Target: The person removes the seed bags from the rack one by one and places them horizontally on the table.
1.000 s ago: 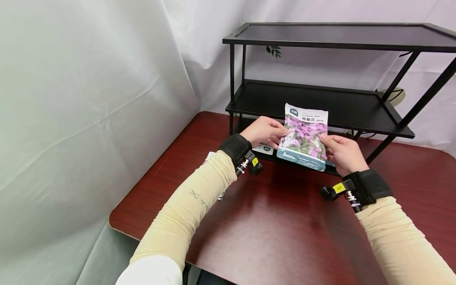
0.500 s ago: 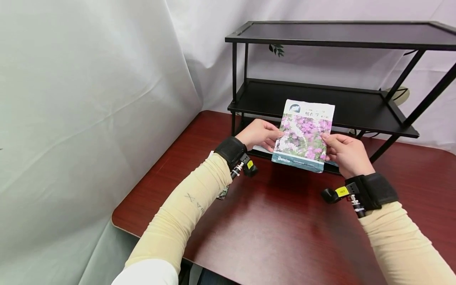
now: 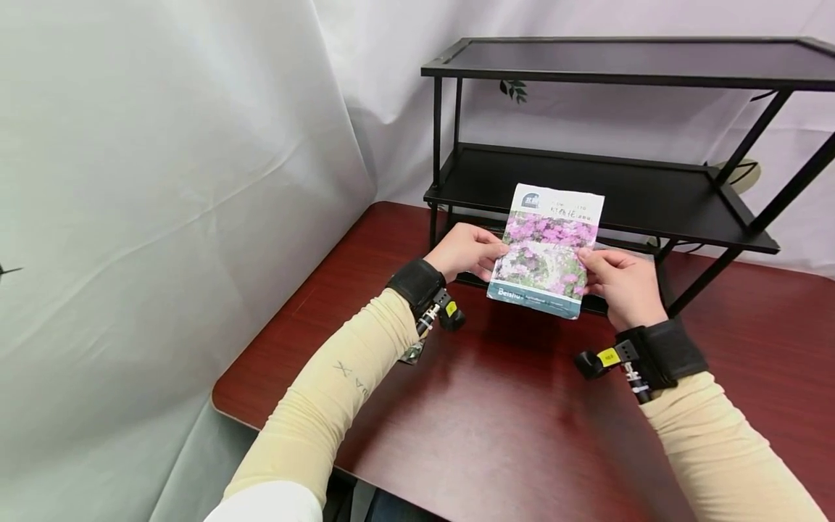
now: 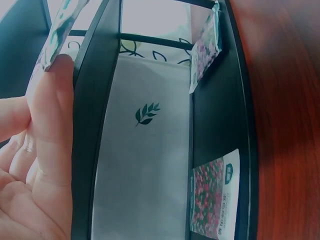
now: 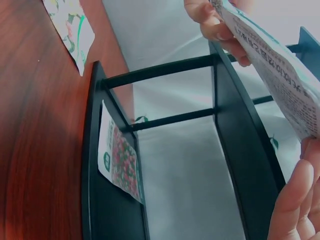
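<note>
A flower seed packet (image 3: 546, 250) with pink blossoms, a white top and a teal bottom band is held up before the black rack in the head view. My left hand (image 3: 464, 250) pinches its left edge. At the right edge, my right hand (image 3: 622, 285) grips it between thumb and fingers. The right wrist view shows the packet's printed back (image 5: 280, 75). In the left wrist view only a bit of its edge (image 4: 61, 32) appears beside the left fingers.
The black tiered rack (image 3: 574, 181) stands on the red-brown table (image 3: 522, 413). On its lowest shelf lie a red-flowered packet (image 4: 215, 197) and a purple-flowered one (image 4: 206, 50). Another packet (image 5: 72, 30) lies on the table, mostly behind the left forearm in the head view.
Both hands have moved slightly left relative to the rack with the packet between them. The packet looks a little larger and flatter to the camera. Both grips stay.
</note>
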Demonstrator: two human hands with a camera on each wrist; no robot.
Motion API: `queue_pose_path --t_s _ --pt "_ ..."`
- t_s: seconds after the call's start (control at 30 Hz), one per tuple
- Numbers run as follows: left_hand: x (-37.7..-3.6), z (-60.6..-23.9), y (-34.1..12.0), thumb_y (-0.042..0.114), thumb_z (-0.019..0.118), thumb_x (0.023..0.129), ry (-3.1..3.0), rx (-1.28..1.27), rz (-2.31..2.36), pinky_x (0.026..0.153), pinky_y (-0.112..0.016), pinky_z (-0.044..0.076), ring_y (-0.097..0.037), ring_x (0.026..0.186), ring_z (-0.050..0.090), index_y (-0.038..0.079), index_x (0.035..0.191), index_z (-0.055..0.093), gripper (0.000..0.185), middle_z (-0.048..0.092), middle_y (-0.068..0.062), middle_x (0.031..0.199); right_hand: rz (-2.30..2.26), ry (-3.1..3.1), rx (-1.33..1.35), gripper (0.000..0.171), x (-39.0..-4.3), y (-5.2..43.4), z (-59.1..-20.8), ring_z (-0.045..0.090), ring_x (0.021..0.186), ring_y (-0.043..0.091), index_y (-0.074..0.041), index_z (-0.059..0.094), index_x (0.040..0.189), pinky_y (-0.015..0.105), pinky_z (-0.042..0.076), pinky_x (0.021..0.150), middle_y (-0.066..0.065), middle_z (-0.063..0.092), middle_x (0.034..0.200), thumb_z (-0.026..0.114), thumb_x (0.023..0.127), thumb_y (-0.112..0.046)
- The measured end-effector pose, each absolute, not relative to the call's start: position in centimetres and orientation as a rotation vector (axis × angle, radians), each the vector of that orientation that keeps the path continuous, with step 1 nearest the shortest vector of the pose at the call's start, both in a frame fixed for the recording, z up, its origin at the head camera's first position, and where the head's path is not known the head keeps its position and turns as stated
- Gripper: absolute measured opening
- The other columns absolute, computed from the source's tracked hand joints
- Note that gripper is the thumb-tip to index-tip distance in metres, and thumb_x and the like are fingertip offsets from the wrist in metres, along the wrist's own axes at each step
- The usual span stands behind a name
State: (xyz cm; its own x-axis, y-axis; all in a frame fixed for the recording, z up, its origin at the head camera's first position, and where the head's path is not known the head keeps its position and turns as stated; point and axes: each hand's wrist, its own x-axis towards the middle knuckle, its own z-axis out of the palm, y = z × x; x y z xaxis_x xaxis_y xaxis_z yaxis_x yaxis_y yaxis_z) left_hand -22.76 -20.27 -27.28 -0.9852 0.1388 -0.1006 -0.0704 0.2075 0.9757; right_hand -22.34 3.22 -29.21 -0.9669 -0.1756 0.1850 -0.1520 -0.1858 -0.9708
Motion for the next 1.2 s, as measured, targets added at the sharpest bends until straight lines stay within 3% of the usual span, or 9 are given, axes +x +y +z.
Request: queue_pose_path --t_s 0.27,0.53,0.97,1.2 --pt "-22.3 -28.2 -21.5 0.012 0.063 0.089 2.296 0.096 1.823 0.059 -0.031 0.055 -0.018 0.069 0.064 -0.004 0.104 0.066 0.022 0.065 -0.011 0.088 -2.290 2.053 -0.355 0.014 -21.8 2.5 -29.8 0.059 0.055 0.007 -0.018 0.072 0.074 0.020 0.051 0.050 -0.004 0.065 0.066 0.066 0.087 -0.014" --pt "-21.5 -29.2 -22.5 0.010 0.061 0.090 2.233 0.075 1.814 0.057 -0.031 0.055 -0.019 0.064 0.063 -0.005 0.106 0.065 0.022 0.065 -0.012 0.083 -2.155 2.045 -0.388 0.016 -21.7 2.4 -30.7 0.057 0.054 0.009 -0.016 0.071 0.073 0.022 0.051 0.050 -0.001 0.061 0.062 0.066 0.087 -0.017" --pt "-21.2 -31.0 -24.0 0.011 0.061 0.089 2.283 0.092 1.688 0.060 -0.035 0.055 -0.019 0.065 0.064 -0.003 0.104 0.067 0.021 0.063 -0.009 0.088 -2.020 1.995 -0.417 0.017 -21.1 1.6 -31.9 0.056 0.057 0.009 -0.015 0.068 0.075 0.022 0.051 0.054 -0.003 0.056 0.069 0.062 0.090 -0.022" --pt "-20.9 -31.4 -24.3 0.010 0.061 0.089 2.273 0.080 1.672 0.062 -0.038 0.055 -0.018 0.062 0.061 -0.004 0.103 0.066 0.020 0.060 -0.007 0.081 -1.983 2.018 -0.381 0.017 -21.2 1.1 -32.7 0.056 0.059 0.008 -0.017 0.068 0.076 0.023 0.052 0.054 -0.003 0.057 0.069 0.062 0.090 -0.023"
